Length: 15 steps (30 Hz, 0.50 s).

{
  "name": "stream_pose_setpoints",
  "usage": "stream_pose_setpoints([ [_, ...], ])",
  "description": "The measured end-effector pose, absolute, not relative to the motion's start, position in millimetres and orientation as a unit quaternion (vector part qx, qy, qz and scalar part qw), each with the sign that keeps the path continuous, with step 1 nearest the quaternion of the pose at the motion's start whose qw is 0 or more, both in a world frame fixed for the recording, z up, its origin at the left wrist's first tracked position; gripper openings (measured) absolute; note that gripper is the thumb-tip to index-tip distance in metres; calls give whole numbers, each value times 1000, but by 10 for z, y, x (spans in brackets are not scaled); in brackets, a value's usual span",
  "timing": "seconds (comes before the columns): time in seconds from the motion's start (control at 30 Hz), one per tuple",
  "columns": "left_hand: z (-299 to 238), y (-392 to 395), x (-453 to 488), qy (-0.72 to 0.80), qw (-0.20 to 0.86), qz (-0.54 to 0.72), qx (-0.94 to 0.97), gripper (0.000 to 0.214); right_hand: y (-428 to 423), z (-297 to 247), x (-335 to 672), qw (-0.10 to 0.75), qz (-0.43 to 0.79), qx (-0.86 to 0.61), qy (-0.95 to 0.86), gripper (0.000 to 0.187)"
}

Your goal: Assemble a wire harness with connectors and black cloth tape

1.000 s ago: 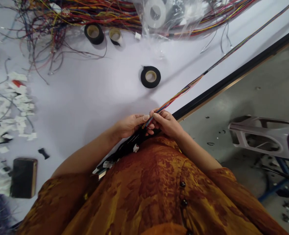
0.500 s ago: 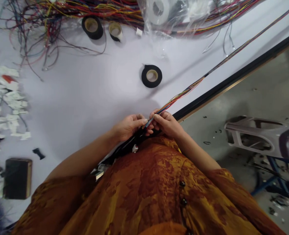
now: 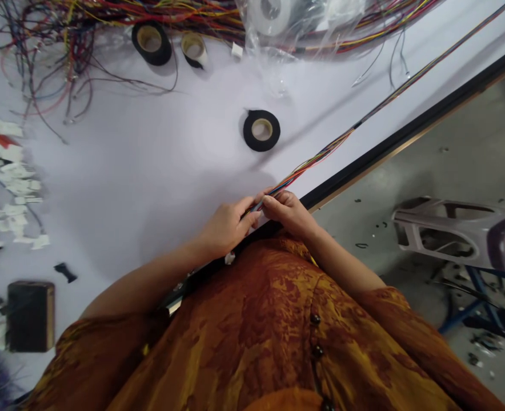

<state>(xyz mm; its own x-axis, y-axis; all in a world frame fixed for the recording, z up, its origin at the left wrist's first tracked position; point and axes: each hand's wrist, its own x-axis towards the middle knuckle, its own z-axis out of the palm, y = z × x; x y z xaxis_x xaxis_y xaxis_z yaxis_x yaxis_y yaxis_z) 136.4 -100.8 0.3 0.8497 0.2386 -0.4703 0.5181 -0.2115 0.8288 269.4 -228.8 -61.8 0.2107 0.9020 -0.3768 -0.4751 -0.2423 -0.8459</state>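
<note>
Below the black tape roll (image 3: pixel 249 130), my right hand (image 3: pixel 289 214) is clenched in a firm pinch, thumb and fingers shut on a thin bundle of colored wires (image 3: pixel 316 158). My left hand (image 3: pixel 224 225) lies lower left of the roll, just beside the right, with its fingertips (image 3: pixel 247 216) curled in at the wire ends (image 3: pixel 256 206); I cannot tell whether they grip those ends or only touch them. From my pinch the bundle runs up past the right of the roll and along the black table edge (image 3: pixel 389 144). I judge the step in hand to be working the bundle's ends between my fingers, and the next move calls for a steady pinch while my left fingers sort those ends. Above the roll stand 2 more tape rolls (image 3: pixel 152 43) beside a plastic bag (image 3: pixel 256 43) and a heap of tangled wires (image 3: pixel 81 57). Left of the roll lie white paper scraps (image 3: pixel 8 194) and a black pouch (image 3: pixel 30 315). Right of it, beyond the table edge, a gray metal frame (image 3: pixel 449 234) sits on the floor.
</note>
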Motion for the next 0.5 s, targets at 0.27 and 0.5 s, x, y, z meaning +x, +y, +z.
stream_pose_setpoints([
  [0.27, -256, -960, 1275, 243, 727, -104, 634, 37, -2206, -595, 2651, 612, 591, -496, -174, 29],
  [0.5, -302, -925, 1269, 271, 834, -117, 466, 48, -2206, -640, 3000, 514, 529, -571, -359, 38],
])
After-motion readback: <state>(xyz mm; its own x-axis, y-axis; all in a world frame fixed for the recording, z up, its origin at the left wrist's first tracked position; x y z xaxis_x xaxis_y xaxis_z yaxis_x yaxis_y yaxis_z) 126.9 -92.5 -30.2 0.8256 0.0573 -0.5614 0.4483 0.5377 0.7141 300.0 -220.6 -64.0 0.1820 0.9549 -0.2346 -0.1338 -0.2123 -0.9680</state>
